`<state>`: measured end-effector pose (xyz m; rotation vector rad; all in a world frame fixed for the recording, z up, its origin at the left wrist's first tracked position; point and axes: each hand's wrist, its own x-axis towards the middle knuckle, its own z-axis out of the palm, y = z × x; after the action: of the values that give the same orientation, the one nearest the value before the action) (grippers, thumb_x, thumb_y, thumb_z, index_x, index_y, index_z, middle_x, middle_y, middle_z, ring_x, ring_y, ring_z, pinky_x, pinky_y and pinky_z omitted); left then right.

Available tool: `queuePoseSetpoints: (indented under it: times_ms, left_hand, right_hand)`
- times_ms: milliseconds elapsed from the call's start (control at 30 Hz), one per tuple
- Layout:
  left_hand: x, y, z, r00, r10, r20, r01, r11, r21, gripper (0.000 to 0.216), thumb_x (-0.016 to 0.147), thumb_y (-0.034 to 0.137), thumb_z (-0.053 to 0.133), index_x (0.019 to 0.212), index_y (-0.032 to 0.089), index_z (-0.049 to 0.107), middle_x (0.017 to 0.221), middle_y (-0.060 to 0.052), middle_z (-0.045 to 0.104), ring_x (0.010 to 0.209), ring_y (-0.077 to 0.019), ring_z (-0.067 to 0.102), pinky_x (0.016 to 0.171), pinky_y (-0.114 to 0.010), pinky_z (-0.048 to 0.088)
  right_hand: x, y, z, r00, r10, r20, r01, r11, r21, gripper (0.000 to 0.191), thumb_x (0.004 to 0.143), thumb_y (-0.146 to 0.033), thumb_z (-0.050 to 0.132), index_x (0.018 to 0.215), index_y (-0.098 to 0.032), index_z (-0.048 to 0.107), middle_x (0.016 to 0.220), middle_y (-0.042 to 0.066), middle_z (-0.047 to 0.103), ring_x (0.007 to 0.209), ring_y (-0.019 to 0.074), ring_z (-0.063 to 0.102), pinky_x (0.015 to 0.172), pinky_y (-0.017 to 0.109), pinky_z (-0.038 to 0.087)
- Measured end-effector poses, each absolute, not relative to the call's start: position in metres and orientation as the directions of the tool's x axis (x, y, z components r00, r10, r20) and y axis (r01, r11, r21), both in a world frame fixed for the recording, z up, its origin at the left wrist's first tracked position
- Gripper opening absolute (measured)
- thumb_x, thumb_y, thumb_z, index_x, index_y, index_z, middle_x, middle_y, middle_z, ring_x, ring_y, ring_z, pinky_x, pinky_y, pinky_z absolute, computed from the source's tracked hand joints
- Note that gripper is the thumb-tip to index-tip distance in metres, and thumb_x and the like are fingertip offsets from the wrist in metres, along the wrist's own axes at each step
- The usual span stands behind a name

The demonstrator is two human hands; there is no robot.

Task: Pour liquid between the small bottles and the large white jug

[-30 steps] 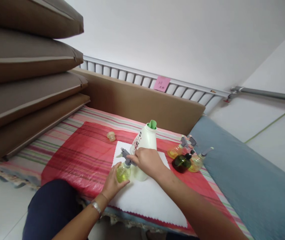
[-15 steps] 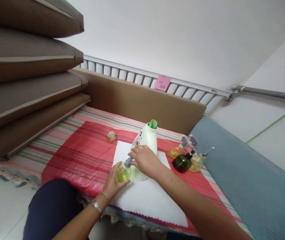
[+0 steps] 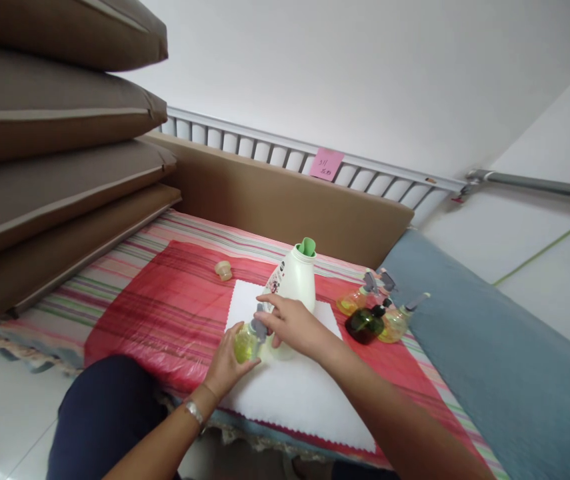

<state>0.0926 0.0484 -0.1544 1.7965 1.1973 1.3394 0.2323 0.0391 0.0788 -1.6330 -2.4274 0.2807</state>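
Note:
A small round spray bottle (image 3: 245,343) of yellow-green liquid stands on a white cloth (image 3: 289,393). My left hand (image 3: 227,367) is wrapped round its body from the near side. My right hand (image 3: 292,323) pinches the bottle's grey spray head (image 3: 259,327) with thumb and fingers. Right behind them stands a tall white bottle (image 3: 295,280) with a green spout.
Three more small spray bottles, two amber (image 3: 352,303) and one dark green (image 3: 363,325), lie at the right on the red plastic sheet (image 3: 165,300). A small tan cap (image 3: 223,270) lies at the back left. Brown cushions (image 3: 55,167) are stacked at left, a blue mat (image 3: 489,373) at right.
My right hand has turned the grey spray head on the small bottle; its nozzle no longer points out to the left. My left hand keeps hold of the bottle's body.

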Motion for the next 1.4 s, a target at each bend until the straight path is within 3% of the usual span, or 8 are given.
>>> queuePoseSetpoints:
  times_ms: [67, 267, 567, 700, 867, 1000, 1100, 1400]
  left_hand:
    - [0.093, 0.048, -0.154, 0.086, 0.907, 0.412, 0.312, -0.417, 0.854, 0.076, 0.066, 0.030, 0.076, 0.131, 0.022, 0.038, 0.130, -0.013, 0.053, 0.123, -0.0307, 0.049, 0.105, -0.053, 0.037]
    - [0.094, 0.047, -0.154, 0.081, 0.910, 0.407, 0.317, -0.411, 0.855, 0.076, 0.066, 0.031, 0.076, 0.131, 0.023, 0.037, 0.129, -0.012, 0.053, 0.124, -0.0305, 0.048, 0.106, -0.053, 0.036]
    - [0.092, 0.048, -0.151, 0.098, 0.917, 0.387, 0.309, -0.398, 0.864, 0.076, 0.066, 0.034, 0.076, 0.131, 0.021, 0.038, 0.132, -0.014, 0.051, 0.124, -0.0309, 0.048, 0.107, -0.052, 0.036]
    - [0.092, 0.049, -0.152, 0.107, 0.915, 0.388, 0.313, -0.401, 0.861, 0.076, 0.067, 0.033, 0.076, 0.131, 0.021, 0.037, 0.132, -0.014, 0.051, 0.125, -0.0308, 0.047, 0.107, -0.052, 0.036]
    - [0.093, 0.049, -0.155, 0.103, 0.914, 0.392, 0.320, -0.404, 0.857, 0.076, 0.067, 0.035, 0.075, 0.131, 0.021, 0.036, 0.132, -0.014, 0.050, 0.126, -0.0304, 0.047, 0.108, -0.051, 0.035]
    - [0.092, 0.050, -0.157, 0.086, 0.918, 0.386, 0.323, -0.393, 0.861, 0.075, 0.067, 0.036, 0.075, 0.130, 0.021, 0.036, 0.131, -0.013, 0.051, 0.125, -0.0312, 0.047, 0.107, -0.052, 0.035]
    - [0.091, 0.050, -0.156, 0.103, 0.917, 0.386, 0.312, -0.398, 0.863, 0.076, 0.067, 0.035, 0.075, 0.131, 0.021, 0.036, 0.132, -0.013, 0.051, 0.125, -0.0306, 0.047, 0.107, -0.052, 0.035]
    - [0.092, 0.049, -0.151, 0.099, 0.911, 0.401, 0.310, -0.411, 0.857, 0.074, 0.067, 0.033, 0.075, 0.130, 0.022, 0.037, 0.130, -0.013, 0.052, 0.124, -0.0303, 0.048, 0.106, -0.052, 0.036]
  right_hand:
    - [0.237, 0.043, 0.078, -0.374, 0.925, 0.063, 0.877, 0.375, -0.299, 0.035, 0.096, -0.032, 0.040, 0.126, -0.022, 0.054, 0.075, -0.002, 0.073, 0.055, 0.0123, 0.067, 0.060, 0.023, 0.051]
    - [0.246, 0.046, 0.076, -0.530, 0.842, 0.102, 0.814, 0.539, -0.219, 0.050, 0.077, -0.004, 0.060, 0.119, -0.032, 0.061, 0.129, 0.003, 0.060, 0.120, 0.0192, 0.052, 0.100, 0.034, 0.039]
    - [0.231, 0.044, 0.073, -0.299, 0.941, 0.159, 0.932, 0.324, -0.160, 0.044, 0.090, -0.041, 0.050, 0.128, -0.018, 0.052, 0.086, 0.008, 0.074, 0.076, 0.0249, 0.069, 0.063, 0.032, 0.049]
    - [0.240, 0.048, 0.075, -0.400, 0.892, 0.210, 0.897, 0.428, -0.113, 0.035, 0.093, -0.021, 0.045, 0.127, -0.024, 0.054, 0.108, 0.007, 0.070, 0.098, 0.0213, 0.064, 0.081, 0.033, 0.048]
    - [0.239, 0.052, 0.069, -0.586, 0.789, 0.186, 0.801, 0.599, -0.020, 0.037, 0.088, -0.007, 0.050, 0.116, -0.027, 0.063, 0.140, 0.007, 0.049, 0.131, 0.0231, 0.039, 0.105, 0.042, 0.032]
    - [0.235, 0.053, 0.068, -0.539, 0.829, 0.147, 0.838, 0.546, -0.004, 0.019, 0.088, -0.022, 0.057, 0.104, -0.020, 0.067, 0.111, 0.012, 0.068, 0.110, 0.0266, 0.058, 0.093, 0.042, 0.041]
    - [0.236, 0.051, 0.073, -0.435, 0.891, 0.134, 0.897, 0.442, -0.026, 0.034, 0.089, -0.040, 0.055, 0.113, -0.019, 0.063, 0.096, 0.011, 0.073, 0.090, 0.0270, 0.067, 0.076, 0.037, 0.048]
    - [0.237, 0.045, 0.077, -0.398, 0.909, 0.121, 0.902, 0.412, -0.129, 0.032, 0.089, -0.039, 0.055, 0.116, -0.023, 0.062, 0.114, 0.005, 0.070, 0.104, 0.0215, 0.063, 0.087, 0.030, 0.045]
